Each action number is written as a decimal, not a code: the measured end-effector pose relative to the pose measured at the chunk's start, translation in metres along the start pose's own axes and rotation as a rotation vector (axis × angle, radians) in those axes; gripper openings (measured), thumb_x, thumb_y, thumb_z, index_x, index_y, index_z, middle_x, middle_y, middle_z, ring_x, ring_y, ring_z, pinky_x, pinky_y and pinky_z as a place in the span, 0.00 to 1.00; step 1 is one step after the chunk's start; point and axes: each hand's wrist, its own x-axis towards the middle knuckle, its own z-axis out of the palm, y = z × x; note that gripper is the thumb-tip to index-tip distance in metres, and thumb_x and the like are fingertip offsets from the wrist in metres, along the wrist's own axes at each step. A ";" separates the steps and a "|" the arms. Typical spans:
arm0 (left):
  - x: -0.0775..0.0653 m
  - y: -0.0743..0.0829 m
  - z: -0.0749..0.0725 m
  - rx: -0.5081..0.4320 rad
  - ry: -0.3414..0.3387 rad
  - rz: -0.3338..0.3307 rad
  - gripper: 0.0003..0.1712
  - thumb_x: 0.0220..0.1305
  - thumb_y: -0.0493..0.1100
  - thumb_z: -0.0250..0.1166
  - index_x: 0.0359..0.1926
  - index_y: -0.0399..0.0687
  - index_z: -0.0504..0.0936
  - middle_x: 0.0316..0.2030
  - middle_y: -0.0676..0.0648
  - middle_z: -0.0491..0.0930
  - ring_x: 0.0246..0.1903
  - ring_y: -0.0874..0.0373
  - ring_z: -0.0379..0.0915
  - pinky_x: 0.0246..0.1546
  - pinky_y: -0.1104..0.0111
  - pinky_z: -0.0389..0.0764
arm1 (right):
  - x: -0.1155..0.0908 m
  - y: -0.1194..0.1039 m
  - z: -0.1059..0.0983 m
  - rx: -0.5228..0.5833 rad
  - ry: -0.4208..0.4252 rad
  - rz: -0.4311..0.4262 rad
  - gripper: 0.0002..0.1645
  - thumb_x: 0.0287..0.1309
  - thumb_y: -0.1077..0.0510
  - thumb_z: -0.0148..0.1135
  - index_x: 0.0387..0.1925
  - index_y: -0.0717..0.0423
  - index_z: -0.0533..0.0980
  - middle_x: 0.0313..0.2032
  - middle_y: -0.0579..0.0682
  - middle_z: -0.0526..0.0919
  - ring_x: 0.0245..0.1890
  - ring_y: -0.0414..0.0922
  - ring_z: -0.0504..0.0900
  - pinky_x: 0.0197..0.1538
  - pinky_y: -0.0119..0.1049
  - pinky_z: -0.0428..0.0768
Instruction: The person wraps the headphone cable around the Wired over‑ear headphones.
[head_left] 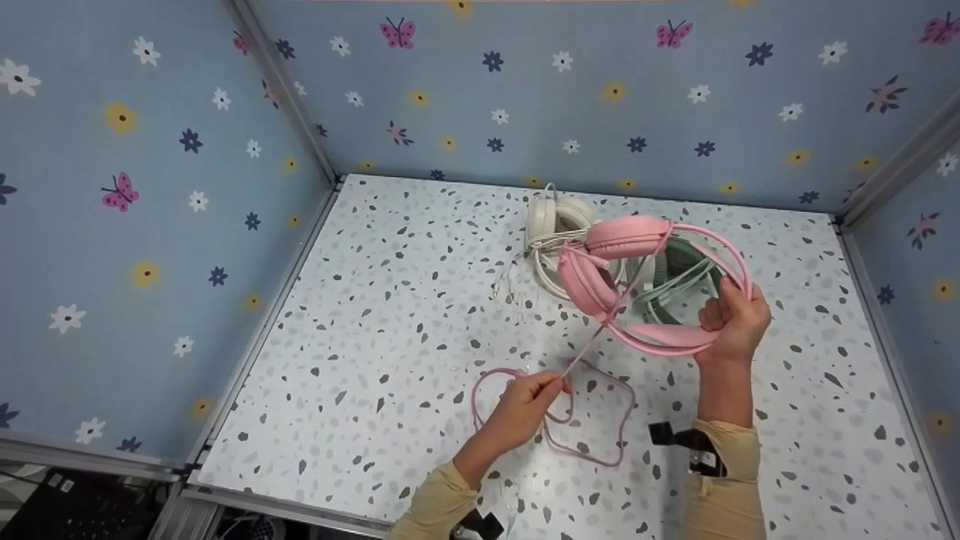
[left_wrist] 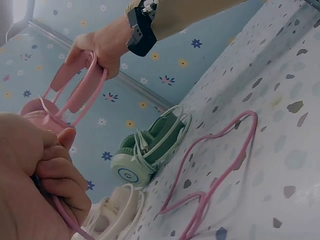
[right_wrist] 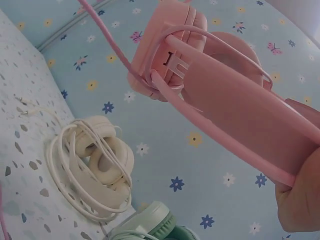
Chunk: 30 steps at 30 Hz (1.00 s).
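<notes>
Pink headphones (head_left: 628, 238) are held up above the table by my right hand (head_left: 736, 319), which grips the headband (right_wrist: 240, 105). My left hand (head_left: 525, 409) pinches the pink cable (head_left: 583, 352), pulled straight between it and the earcups. A strand of the cable also crosses the headphones near the earcups, as the right wrist view shows. The rest of the cable (left_wrist: 245, 145) lies in loose loops on the table below my left hand. In the left wrist view my curled left fingers (left_wrist: 60, 170) have the cable running out beneath them.
Behind the pink pair lie white headphones (head_left: 541, 217) and green headphones (left_wrist: 150, 145), each with its cable wrapped round it. They rest on the speckled table (head_left: 360, 315). Flower-patterned panels (head_left: 525, 90) stand along the back and sides.
</notes>
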 end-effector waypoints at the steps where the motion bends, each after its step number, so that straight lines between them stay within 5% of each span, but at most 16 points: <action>1: 0.000 0.003 -0.002 0.036 -0.013 0.012 0.15 0.76 0.46 0.51 0.41 0.46 0.83 0.19 0.56 0.63 0.17 0.66 0.55 0.19 0.74 0.60 | -0.001 0.000 0.000 -0.032 0.010 -0.016 0.17 0.56 0.66 0.67 0.23 0.64 0.65 0.13 0.49 0.53 0.11 0.42 0.48 0.15 0.31 0.46; 7: -0.002 0.021 -0.017 0.223 -0.078 0.047 0.15 0.75 0.49 0.52 0.38 0.50 0.83 0.17 0.57 0.62 0.15 0.66 0.54 0.18 0.74 0.60 | -0.006 0.001 0.003 -0.197 0.041 -0.076 0.10 0.56 0.68 0.65 0.30 0.66 0.69 0.14 0.50 0.58 0.11 0.42 0.52 0.15 0.31 0.50; 11: 0.004 0.043 -0.035 0.465 -0.169 0.072 0.14 0.74 0.51 0.53 0.34 0.53 0.80 0.16 0.58 0.61 0.15 0.66 0.54 0.17 0.74 0.59 | -0.007 0.002 0.005 -0.256 0.054 -0.100 0.09 0.56 0.70 0.63 0.27 0.64 0.70 0.12 0.48 0.59 0.10 0.40 0.54 0.15 0.30 0.51; 15: 0.014 0.071 -0.055 0.711 -0.283 0.167 0.13 0.73 0.49 0.55 0.34 0.51 0.80 0.17 0.58 0.63 0.17 0.65 0.57 0.20 0.73 0.62 | -0.009 0.003 0.003 -0.285 0.075 -0.102 0.07 0.56 0.71 0.62 0.27 0.63 0.72 0.12 0.47 0.60 0.10 0.38 0.56 0.15 0.30 0.51; 19: 0.023 0.103 -0.071 0.950 -0.300 0.347 0.14 0.70 0.45 0.60 0.25 0.52 0.78 0.14 0.58 0.62 0.16 0.66 0.57 0.18 0.73 0.62 | -0.013 0.005 0.002 -0.324 0.069 -0.080 0.07 0.58 0.71 0.60 0.27 0.63 0.71 0.11 0.47 0.59 0.09 0.38 0.55 0.15 0.32 0.49; 24: 0.036 0.142 -0.081 1.222 -0.136 0.704 0.18 0.64 0.38 0.63 0.17 0.54 0.74 0.10 0.56 0.60 0.13 0.65 0.49 0.13 0.72 0.56 | -0.015 0.009 0.002 -0.412 0.074 -0.024 0.07 0.59 0.72 0.55 0.27 0.62 0.70 0.12 0.46 0.60 0.09 0.37 0.57 0.14 0.30 0.51; 27: 0.048 0.164 -0.088 1.295 -0.061 0.865 0.16 0.62 0.33 0.63 0.18 0.52 0.75 0.11 0.55 0.63 0.13 0.64 0.49 0.12 0.71 0.56 | -0.014 0.009 0.003 -0.480 0.080 -0.005 0.09 0.58 0.73 0.56 0.27 0.60 0.70 0.12 0.45 0.61 0.10 0.36 0.58 0.13 0.27 0.54; 30: 0.060 0.186 -0.095 1.341 -0.059 0.971 0.15 0.65 0.36 0.62 0.21 0.50 0.76 0.13 0.54 0.66 0.13 0.64 0.51 0.11 0.71 0.58 | -0.013 0.010 0.005 -0.515 0.044 0.022 0.11 0.56 0.74 0.57 0.25 0.59 0.69 0.11 0.44 0.62 0.09 0.35 0.58 0.12 0.26 0.54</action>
